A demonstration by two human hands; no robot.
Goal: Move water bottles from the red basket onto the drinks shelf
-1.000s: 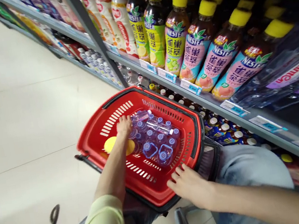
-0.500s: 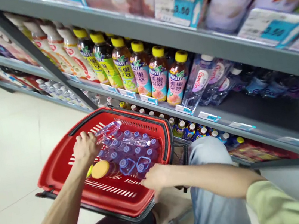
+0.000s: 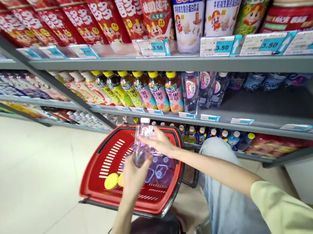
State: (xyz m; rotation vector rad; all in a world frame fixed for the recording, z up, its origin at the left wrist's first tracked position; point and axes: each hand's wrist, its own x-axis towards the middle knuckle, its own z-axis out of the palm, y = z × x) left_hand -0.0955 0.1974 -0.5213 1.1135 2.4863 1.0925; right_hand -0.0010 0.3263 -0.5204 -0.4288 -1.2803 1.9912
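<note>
Two hands hold one clear water bottle above a red basket in the lower centre of the frame.

Left hand grips the bottle at its lower end, fingers closed around it from below, so the weight rests in the palm. Right hand is at the upper part near the white cap, fingers bent around the label, which keeps the bottle steady and nearly upright. Below it, more bottles with purple caps lie packed in the basket, beside yellow lids. In the middle right of the frame, the grey shelf carries similar water bottles next to tea bottles with yellow caps.
</note>
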